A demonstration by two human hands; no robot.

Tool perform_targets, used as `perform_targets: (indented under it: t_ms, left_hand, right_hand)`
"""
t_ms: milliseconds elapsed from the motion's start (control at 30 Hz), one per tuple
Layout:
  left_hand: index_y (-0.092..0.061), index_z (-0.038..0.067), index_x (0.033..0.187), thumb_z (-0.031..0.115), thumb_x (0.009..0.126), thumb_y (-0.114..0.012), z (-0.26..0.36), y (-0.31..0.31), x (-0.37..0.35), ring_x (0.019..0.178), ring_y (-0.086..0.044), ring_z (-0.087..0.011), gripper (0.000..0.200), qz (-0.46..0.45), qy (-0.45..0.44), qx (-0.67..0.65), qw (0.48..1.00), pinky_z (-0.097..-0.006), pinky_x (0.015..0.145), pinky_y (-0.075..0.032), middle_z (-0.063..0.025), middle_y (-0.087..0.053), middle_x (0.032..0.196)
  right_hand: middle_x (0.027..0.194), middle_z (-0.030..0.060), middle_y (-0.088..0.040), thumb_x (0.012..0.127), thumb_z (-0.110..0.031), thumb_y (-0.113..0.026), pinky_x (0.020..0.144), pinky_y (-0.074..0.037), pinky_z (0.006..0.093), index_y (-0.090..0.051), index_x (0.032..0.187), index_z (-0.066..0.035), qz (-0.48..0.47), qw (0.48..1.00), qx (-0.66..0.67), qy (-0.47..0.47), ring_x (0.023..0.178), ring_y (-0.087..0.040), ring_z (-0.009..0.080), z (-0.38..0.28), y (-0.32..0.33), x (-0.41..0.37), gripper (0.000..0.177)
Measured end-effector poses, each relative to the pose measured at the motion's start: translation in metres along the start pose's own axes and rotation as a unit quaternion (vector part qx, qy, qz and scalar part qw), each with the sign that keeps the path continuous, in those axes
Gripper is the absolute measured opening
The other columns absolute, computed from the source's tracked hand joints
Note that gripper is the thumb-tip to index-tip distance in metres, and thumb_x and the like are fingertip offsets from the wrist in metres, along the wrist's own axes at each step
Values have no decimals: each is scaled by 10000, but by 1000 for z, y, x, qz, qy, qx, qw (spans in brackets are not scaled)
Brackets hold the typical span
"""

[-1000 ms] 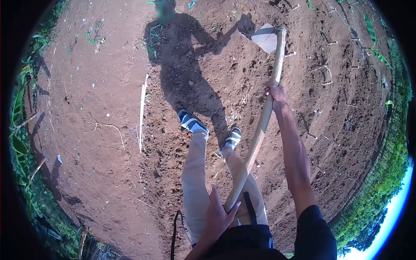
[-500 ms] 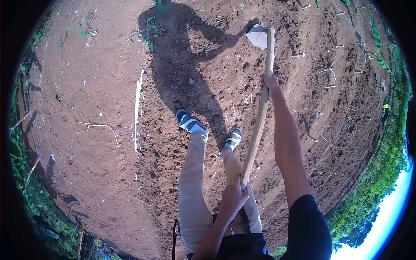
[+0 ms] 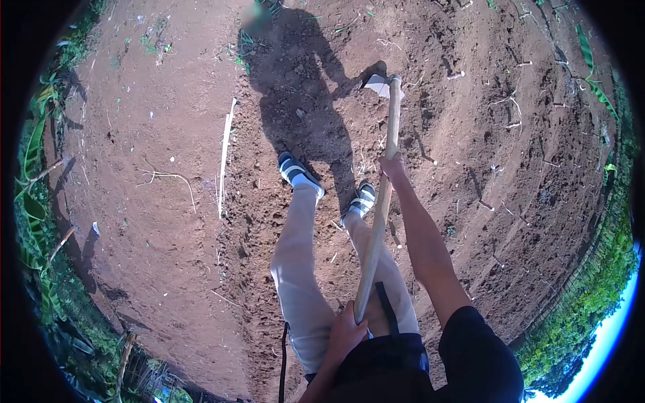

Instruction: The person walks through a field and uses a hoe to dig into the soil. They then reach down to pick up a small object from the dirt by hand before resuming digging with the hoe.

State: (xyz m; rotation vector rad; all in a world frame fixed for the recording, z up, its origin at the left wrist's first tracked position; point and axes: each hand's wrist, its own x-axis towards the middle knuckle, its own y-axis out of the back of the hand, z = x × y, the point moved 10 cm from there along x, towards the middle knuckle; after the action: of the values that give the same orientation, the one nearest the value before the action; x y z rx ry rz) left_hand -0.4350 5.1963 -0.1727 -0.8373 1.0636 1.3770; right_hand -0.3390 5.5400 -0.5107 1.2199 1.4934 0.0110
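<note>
A hoe (image 3: 381,221) with a long, slightly bent wooden handle slants across the view in front of my legs. My right hand (image 3: 394,168) is wrapped round the handle above its middle, arm stretched out. Close to my waist, my left hand (image 3: 347,328) grips the handle's butt end. The pale metal blade (image 3: 383,86) is at the far end of the handle, low over the brown soil, with its dark shadow right beside it.
My feet in striped sandals (image 3: 295,169) stand on loose, clodded soil (image 3: 269,235). A pale split stick (image 3: 226,158) lies to the left, with a thin forked twig (image 3: 168,176) farther left. Short cut stems (image 3: 457,75) dot the tilled rows at right. Green plants (image 3: 571,329) border the field.
The hoe has been drawn back toward my body and left, both hands still on it. Its blade has come down and turned, showing less of its face.
</note>
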Motion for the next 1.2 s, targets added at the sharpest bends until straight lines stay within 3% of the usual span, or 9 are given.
perform_targets:
  t_ms: [167,267,400,767,900,1000,1033,1100,1200]
  left_hand:
    - [-456,50,1110,187,776,-615,-6,-16,-24,776,-622,-442,394,-25,47,-25,998,-521,695,-488,-266,-615,754]
    - [-441,56,1116,198,777,-619,-9,-13,-26,759,-626,-437,409,-20,44,62,997,-523,683,-494,-256,-616,734]
    - [-428,62,1131,204,776,-624,-24,1,-34,725,-630,-429,430,-46,39,70,996,-524,662,-501,-239,-619,714]
    - [-474,27,1156,211,772,-610,-114,89,-61,773,-621,-444,447,-39,13,93,995,-526,702,-494,-247,-627,771]
    - [-488,20,1167,227,758,-620,-125,129,-92,792,-620,-446,477,-42,26,125,991,-529,726,-489,-258,-623,767]
    - [-497,49,1156,242,744,-635,-176,153,-135,772,-621,-440,476,-66,99,140,983,-519,697,-491,-248,-629,772]
    - [-505,65,1149,236,736,-650,-198,164,-147,750,-618,-439,470,-60,110,143,982,-515,672,-489,-243,-628,760]
    - [-503,78,1125,226,722,-669,-221,183,-172,719,-621,-431,461,-73,134,139,978,-510,649,-493,-236,-624,727]
    - [-509,70,1026,219,715,-675,-241,196,-201,692,-621,-420,383,-53,108,158,980,-507,616,-489,-222,-616,697]
  right_hand:
    - [636,93,-558,742,-144,-664,401,-473,340,-454,992,16,35,997,-62,28,469,-560,172,37,1,-3,363]
    - [583,54,-480,805,-101,-622,354,-458,333,-427,889,-27,-94,982,152,-68,430,-492,150,28,7,-46,225]
    - [583,41,-463,813,-84,-608,351,-453,334,-436,874,-46,-88,960,242,-109,425,-477,143,35,5,-80,187]
    - [588,46,-477,803,-85,-623,352,-440,332,-451,858,-25,-45,971,205,-116,430,-476,138,48,-58,-165,190]
    - [584,55,-469,789,-47,-611,352,-440,332,-395,911,-34,-72,961,239,-122,417,-478,148,28,-82,-218,248]
    - [627,69,-477,781,-31,-611,371,-455,344,-352,974,-45,-32,977,178,-115,456,-491,156,79,-129,-238,324]
    - [657,74,-477,781,-31,-604,374,-457,339,-345,982,-49,-56,958,216,-182,464,-491,160,34,-118,-304,328]
    - [704,79,-465,777,-39,-593,372,-465,345,-323,1030,-55,-112,933,283,-193,466,-478,161,46,-155,-349,370]
    - [756,81,-466,780,-52,-598,363,-460,324,-323,1070,-89,-100,925,312,-193,468,-490,160,65,-179,-388,401]
